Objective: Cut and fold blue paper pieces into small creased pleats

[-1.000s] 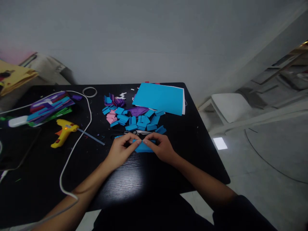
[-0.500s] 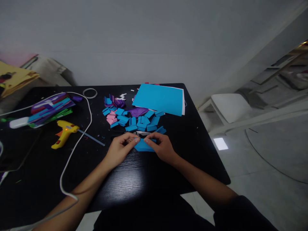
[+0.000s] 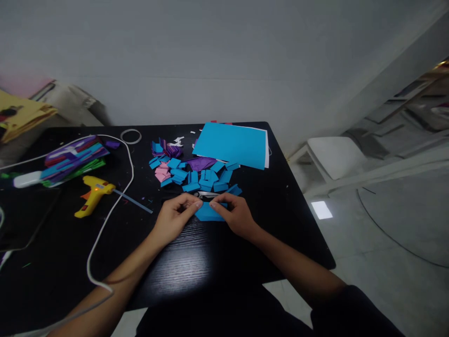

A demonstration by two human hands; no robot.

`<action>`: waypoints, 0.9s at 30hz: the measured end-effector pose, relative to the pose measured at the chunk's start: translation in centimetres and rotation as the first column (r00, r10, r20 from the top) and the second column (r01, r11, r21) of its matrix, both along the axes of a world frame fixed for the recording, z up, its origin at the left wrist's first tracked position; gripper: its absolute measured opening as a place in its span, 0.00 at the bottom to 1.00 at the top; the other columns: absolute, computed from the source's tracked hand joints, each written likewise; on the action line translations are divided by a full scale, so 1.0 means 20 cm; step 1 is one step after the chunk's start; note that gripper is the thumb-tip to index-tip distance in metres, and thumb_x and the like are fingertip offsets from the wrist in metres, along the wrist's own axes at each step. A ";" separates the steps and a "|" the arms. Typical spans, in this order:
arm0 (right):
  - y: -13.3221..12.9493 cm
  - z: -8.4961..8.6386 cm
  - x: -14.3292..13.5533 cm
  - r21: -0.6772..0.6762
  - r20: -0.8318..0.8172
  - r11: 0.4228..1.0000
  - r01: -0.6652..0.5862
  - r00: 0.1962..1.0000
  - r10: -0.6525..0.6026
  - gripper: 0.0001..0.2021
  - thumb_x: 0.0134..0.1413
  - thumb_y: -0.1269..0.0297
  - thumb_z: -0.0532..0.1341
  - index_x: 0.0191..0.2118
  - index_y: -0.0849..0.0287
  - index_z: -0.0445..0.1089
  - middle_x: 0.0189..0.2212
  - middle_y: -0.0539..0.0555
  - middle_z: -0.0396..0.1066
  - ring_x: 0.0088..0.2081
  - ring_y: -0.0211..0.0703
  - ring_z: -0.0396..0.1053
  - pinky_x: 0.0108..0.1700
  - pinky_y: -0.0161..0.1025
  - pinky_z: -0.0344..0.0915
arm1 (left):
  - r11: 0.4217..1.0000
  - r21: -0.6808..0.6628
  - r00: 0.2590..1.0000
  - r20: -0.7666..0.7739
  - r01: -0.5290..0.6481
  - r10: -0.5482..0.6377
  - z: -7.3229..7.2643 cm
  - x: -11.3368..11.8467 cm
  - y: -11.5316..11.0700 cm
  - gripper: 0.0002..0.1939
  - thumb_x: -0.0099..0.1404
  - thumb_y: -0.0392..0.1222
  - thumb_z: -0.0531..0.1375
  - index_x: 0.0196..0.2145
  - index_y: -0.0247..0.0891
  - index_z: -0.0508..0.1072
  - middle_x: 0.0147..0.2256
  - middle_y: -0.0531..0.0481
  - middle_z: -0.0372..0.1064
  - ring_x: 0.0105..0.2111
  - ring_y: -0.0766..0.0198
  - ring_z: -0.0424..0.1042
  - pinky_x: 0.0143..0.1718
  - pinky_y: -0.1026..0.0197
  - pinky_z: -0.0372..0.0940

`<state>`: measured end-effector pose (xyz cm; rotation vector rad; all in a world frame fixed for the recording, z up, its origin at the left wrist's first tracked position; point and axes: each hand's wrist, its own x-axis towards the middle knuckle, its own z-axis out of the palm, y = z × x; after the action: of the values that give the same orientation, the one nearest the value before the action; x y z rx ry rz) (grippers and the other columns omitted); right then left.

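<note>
Between my two hands is a piece of blue paper (image 3: 209, 214), held low over the black table. My left hand (image 3: 178, 213) pinches its left edge between thumb and fingers. On the other side, my right hand (image 3: 234, 213) grips the upper right part, thumb on top. Scissors (image 3: 207, 194) lie just beyond my fingertips, their handles partly hidden. Several small folded blue paper pieces (image 3: 208, 178) are scattered behind them, beside pink folded pieces (image 3: 162, 172) and purple ones (image 3: 171, 150).
Blue sheets (image 3: 233, 144) lie at the table's back right. To the left are a yellow glue gun (image 3: 93, 193) with a glue stick in it, a white cable (image 3: 108, 217) crossing my left forearm, and a colourful paper bundle (image 3: 75, 159). A white stool (image 3: 335, 154) stands right of the table (image 3: 273, 229).
Almost nothing differs. My left fingers have shifted very slightly left along the blue paper's edge; both hands keep their hold.
</note>
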<state>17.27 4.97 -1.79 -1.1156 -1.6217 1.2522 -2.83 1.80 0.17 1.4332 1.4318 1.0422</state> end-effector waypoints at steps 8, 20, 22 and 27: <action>0.01 0.00 0.00 -0.029 -0.019 0.999 0.017 1.000 -0.017 0.09 0.57 0.58 0.67 0.34 0.58 0.79 0.32 0.52 0.80 0.35 0.45 0.76 0.36 0.38 0.68 | 1.000 0.015 1.000 0.004 0.009 -0.009 0.00 -0.01 0.00 0.13 0.68 0.50 0.63 0.34 0.37 0.78 0.27 0.53 0.70 0.29 0.64 0.67 0.32 0.64 0.64; 0.01 0.02 0.00 -0.051 -0.001 0.996 -0.074 0.997 0.074 0.12 0.60 0.57 0.64 0.31 0.58 0.78 0.28 0.51 0.76 0.30 0.41 0.71 0.34 0.37 0.66 | 0.993 0.106 0.997 -0.053 -0.053 0.059 -0.01 -0.03 0.01 0.13 0.68 0.48 0.61 0.30 0.38 0.73 0.26 0.54 0.67 0.27 0.65 0.65 0.30 0.64 0.61; 0.01 0.02 0.00 -0.071 0.004 0.995 -0.069 0.998 0.069 0.14 0.61 0.55 0.63 0.30 0.59 0.77 0.25 0.50 0.74 0.28 0.40 0.69 0.32 0.36 0.64 | 0.988 0.129 0.993 -0.073 -0.086 0.096 -0.02 -0.04 0.01 0.12 0.68 0.47 0.61 0.30 0.38 0.73 0.26 0.54 0.66 0.28 0.65 0.65 0.31 0.64 0.61; 0.01 0.02 0.00 -0.097 -0.017 0.994 -0.052 0.999 0.051 0.15 0.61 0.54 0.63 0.28 0.59 0.74 0.23 0.50 0.71 0.25 0.39 0.68 0.29 0.35 0.63 | 0.988 0.114 0.992 -0.058 -0.101 0.108 -0.03 -0.05 0.02 0.12 0.69 0.48 0.60 0.32 0.38 0.74 0.28 0.52 0.69 0.28 0.64 0.66 0.31 0.64 0.61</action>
<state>17.29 5.13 -1.45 -1.1277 -1.6023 1.3826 -3.77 2.10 -0.44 1.4955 1.5297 1.1671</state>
